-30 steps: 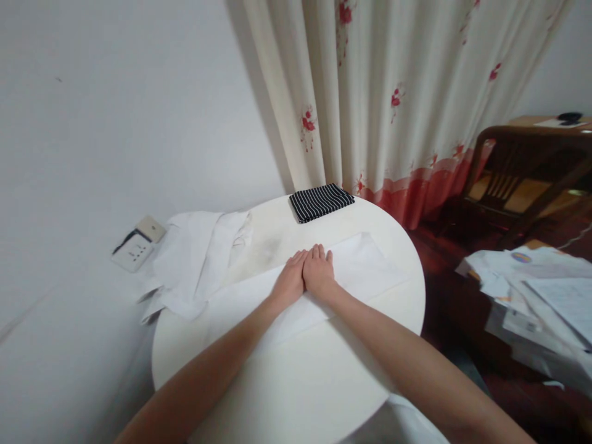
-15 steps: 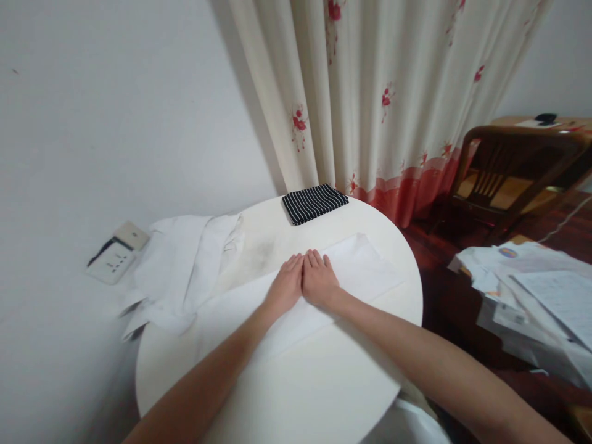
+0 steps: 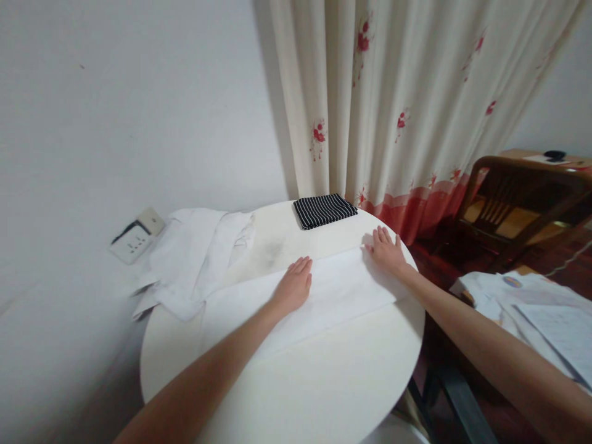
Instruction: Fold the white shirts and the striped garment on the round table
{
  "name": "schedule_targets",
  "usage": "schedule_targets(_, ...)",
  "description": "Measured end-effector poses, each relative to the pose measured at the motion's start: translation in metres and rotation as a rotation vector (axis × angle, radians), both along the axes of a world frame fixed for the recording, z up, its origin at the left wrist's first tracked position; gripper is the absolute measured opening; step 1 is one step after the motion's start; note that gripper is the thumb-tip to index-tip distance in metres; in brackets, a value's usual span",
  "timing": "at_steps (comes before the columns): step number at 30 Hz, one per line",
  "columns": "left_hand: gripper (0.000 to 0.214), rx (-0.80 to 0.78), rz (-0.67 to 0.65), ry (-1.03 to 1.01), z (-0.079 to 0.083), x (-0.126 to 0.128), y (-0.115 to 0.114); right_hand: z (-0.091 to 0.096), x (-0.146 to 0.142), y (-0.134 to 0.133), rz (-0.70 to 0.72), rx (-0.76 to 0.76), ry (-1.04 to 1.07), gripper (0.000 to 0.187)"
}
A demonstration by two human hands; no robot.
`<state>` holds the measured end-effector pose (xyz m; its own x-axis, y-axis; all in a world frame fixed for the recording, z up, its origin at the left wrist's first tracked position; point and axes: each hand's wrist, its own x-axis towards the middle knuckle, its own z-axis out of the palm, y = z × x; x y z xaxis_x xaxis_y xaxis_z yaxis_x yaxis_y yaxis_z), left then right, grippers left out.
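Note:
A folded white cloth lies flat across the round white table. My left hand rests palm down on the middle of the cloth, fingers stretched out together. Near the table's right rim, my right hand lies flat on the cloth's far right end with its fingers spread. Neither hand holds anything.
A folded black-and-white striped cloth sits at the table's far edge. A rumpled white garment hangs over the left side by a wall socket. A flowered curtain hangs behind; a wooden chair and papers are to the right.
My right hand has slid from beside the left hand out along the cloth to its right end. The left hand has stayed in the middle.

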<state>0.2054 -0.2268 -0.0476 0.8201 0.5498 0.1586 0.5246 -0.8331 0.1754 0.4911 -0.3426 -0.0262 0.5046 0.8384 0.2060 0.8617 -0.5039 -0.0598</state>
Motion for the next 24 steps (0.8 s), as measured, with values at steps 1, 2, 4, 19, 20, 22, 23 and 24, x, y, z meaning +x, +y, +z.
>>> schedule_targets(1, 0.052, -0.002, 0.003, 0.004, 0.001, 0.000, -0.001, 0.005, -0.011, 0.004, 0.013, 0.032, -0.005, 0.061)
schedule_targets(2, 0.052, -0.005, 0.005, 0.007, 0.001, 0.000, -0.001, 0.009, -0.027, 0.009, 0.048, 0.054, 0.003, 0.060)
schedule_targets(4, 0.052, -0.007, 0.007, 0.007, 0.001, 0.000, -0.002, 0.013, -0.065, 0.018, 0.201, 0.037, 0.070, 0.059)
schedule_targets(19, 0.053, 0.005, 0.044, 0.000, 0.000, -0.001, -0.004, -0.012, -0.141, 0.025, 0.625, -0.041, 0.179, 0.063)
schedule_targets(20, 0.053, 0.007, 0.041, 0.001, 0.000, -0.001, -0.004, -0.012, -0.142, 0.025, 0.629, -0.042, 0.174, 0.063)
schedule_targets(22, 0.053, 0.010, 0.039, 0.004, 0.001, -0.002, -0.004, -0.013, -0.139, 0.025, 0.646, -0.051, 0.161, 0.064)
schedule_targets(23, 0.053, 0.010, 0.039, 0.005, 0.001, -0.003, -0.004, -0.013, -0.135, 0.024, 0.656, -0.057, 0.153, 0.064)
schedule_targets(24, 0.052, 0.011, 0.039, 0.005, 0.001, -0.003, -0.004, -0.013, -0.130, 0.023, 0.661, -0.062, 0.144, 0.063)
